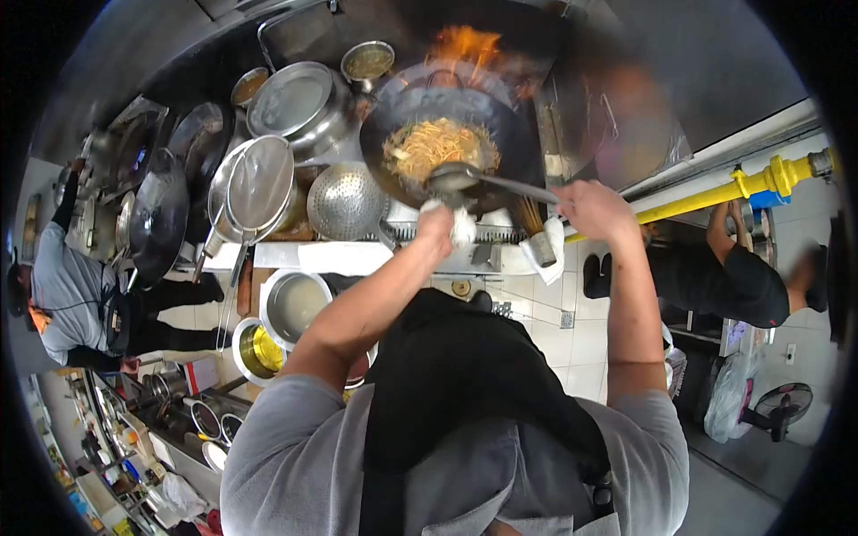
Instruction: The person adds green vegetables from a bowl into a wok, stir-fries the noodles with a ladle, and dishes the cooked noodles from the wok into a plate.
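Note:
A dark wok [380,134] holds noodles [442,147] over the stove, with orange flames [465,45] rising at its far side. My left hand [435,230] is closed on a white cloth [462,228] at the wok's near rim. In my right hand [597,213] is the handle of a metal ladle [454,177], its bowl resting among the noodles at their near side. What the ladle bowl holds is too blurred to tell. The wok's near rim is partly hidden behind the cloth.
Left of the wok are a perforated strainer [344,201], a mesh sieve [260,183] and a lidded pot [290,98]. Pots [297,308] stand nearer. A yellow pipe [697,207] runs right. One person [71,286] stands left, another [706,277] right.

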Demonstrator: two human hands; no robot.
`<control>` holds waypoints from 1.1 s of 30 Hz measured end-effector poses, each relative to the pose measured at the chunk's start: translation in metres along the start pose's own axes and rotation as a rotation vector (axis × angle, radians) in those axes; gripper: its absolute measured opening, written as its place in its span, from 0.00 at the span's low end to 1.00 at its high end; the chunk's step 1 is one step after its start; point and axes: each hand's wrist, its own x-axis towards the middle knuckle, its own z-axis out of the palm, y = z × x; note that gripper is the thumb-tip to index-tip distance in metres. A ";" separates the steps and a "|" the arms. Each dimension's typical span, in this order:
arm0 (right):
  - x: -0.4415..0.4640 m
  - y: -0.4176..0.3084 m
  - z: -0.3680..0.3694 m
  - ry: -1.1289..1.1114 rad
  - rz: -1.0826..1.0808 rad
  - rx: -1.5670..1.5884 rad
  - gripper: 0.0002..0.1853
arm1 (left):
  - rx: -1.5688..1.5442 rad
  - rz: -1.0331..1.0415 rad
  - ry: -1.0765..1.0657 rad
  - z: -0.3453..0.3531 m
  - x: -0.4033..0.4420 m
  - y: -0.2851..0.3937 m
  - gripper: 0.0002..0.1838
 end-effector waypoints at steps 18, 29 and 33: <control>-0.020 -0.027 0.020 0.056 0.185 0.040 0.21 | 0.005 -0.008 0.093 -0.004 0.023 -0.007 0.10; 0.059 -0.032 0.102 0.309 0.258 0.168 0.24 | 0.339 0.313 0.084 -0.093 0.029 -0.087 0.12; 0.031 -0.020 0.084 0.323 0.244 0.183 0.22 | 0.158 0.183 0.019 -0.081 0.025 -0.070 0.14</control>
